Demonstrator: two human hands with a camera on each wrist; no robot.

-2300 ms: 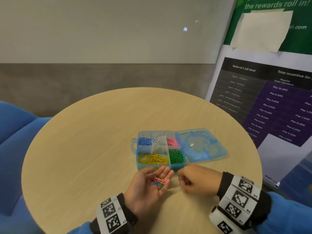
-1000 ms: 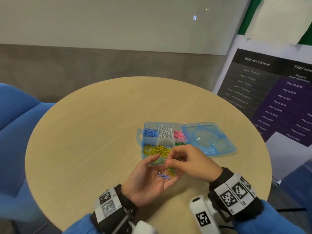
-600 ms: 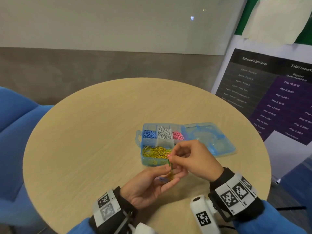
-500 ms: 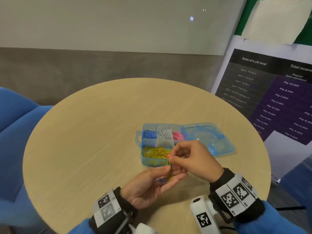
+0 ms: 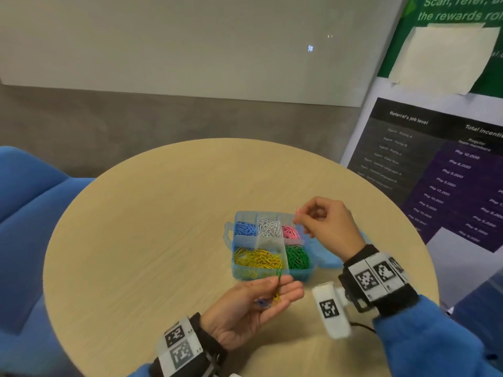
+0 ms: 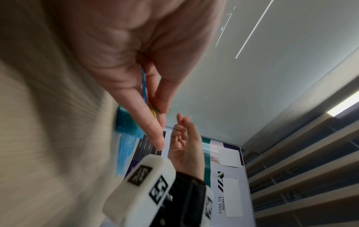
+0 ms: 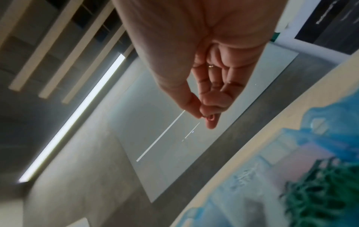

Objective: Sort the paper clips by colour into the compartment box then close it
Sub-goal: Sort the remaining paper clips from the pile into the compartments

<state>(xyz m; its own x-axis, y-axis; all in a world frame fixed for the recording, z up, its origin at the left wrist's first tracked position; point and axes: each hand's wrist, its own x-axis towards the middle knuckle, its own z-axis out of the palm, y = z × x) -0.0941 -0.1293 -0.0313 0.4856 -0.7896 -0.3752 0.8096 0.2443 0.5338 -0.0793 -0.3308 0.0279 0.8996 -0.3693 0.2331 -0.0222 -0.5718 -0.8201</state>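
Observation:
The clear blue compartment box (image 5: 231,257) lies open on the round table, holding blue, white, pink, yellow and green clips in separate cells. My right hand (image 5: 324,227) hovers over the box's far right corner and pinches a pink paper clip (image 5: 297,213) between thumb and forefinger, just above the pink cell (image 5: 290,232). My left hand (image 5: 253,303) lies palm up in front of the box; its thumb pins a green clip (image 5: 278,276), with a yellow clip (image 5: 276,297) and a blue clip (image 5: 261,303) in the palm. The left wrist view shows the blue clip (image 6: 144,83) between thumb and fingers.
The box's lid (image 5: 326,257) lies flat to the right, mostly hidden under my right wrist. The round wooden table (image 5: 136,254) has bare surface left and behind the box. Blue chairs (image 5: 27,213) stand at the left; a poster board (image 5: 449,172) stands at the right.
My right hand has lifted away from the left palm with a pink clip and moved up and right over the box's pink cell. The left hand stays palm up with the other clips.

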